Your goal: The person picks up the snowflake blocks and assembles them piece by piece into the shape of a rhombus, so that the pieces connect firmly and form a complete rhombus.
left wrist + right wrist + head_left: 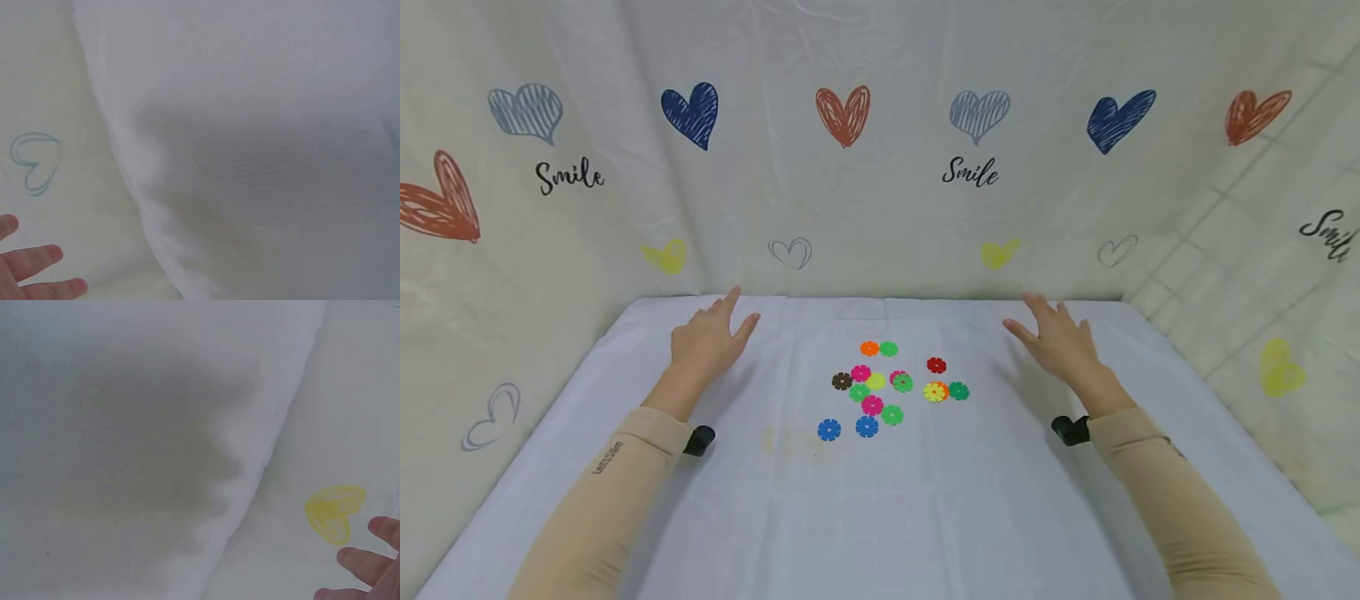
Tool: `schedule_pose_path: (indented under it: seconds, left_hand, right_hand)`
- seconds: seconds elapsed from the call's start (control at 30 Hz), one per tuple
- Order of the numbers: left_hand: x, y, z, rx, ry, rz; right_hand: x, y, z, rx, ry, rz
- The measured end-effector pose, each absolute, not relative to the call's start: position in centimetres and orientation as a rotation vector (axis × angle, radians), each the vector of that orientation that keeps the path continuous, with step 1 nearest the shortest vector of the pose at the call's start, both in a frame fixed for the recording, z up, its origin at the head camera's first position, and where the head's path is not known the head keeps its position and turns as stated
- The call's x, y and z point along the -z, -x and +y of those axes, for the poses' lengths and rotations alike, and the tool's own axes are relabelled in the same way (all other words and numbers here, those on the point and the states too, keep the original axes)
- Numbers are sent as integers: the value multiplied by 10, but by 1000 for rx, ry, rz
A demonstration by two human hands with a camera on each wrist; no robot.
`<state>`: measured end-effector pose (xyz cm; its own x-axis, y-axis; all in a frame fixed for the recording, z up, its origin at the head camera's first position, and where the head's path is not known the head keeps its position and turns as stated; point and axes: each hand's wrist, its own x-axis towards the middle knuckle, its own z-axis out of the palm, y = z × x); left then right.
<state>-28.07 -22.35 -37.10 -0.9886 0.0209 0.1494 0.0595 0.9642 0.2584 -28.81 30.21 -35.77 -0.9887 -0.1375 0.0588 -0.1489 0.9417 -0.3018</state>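
Note:
Several flat, notched plastic discs lie scattered in the middle of the table, among them a blue disc (pixel 829 430), a dark brown disc (pixel 842 381), a dark red disc (pixel 936 365) and a teal disc (pixel 958 391). A yellow disc (pixel 934 392) overlaps an orange one, and a green disc (pixel 902 382) partly covers a pink one. To the left of them my left hand (pixel 706 337) hovers over the cloth with fingers extended, holding nothing. On the other side my right hand (pixel 1060 337) is raised, fingers spread and bare. Only fingertips show in both wrist views.
A white cloth (pixel 985 517) covers the table. Behind it hangs a pale curtain (pixel 895 200) printed with hearts and "Smile", which also runs along both sides. Black wrist devices (pixel 698 441) sit under the beige sleeves.

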Motion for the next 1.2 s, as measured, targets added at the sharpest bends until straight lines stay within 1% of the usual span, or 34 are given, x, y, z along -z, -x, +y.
schedule_pose_path:
  seconds: [0.23, 0.6, 1.2]
  left_hand:
    - [369, 275, -219, 422, 87, -2954]
    - [373, 268, -211, 559, 104, -2986]
    - [382, 252, -195, 706, 205, -3059]
  right_hand:
    - [357, 282, 299, -416, -268, -3053]
    - [355, 272, 290, -487, -286, -3072]
    - [366, 260, 277, -726, -386, -3071]
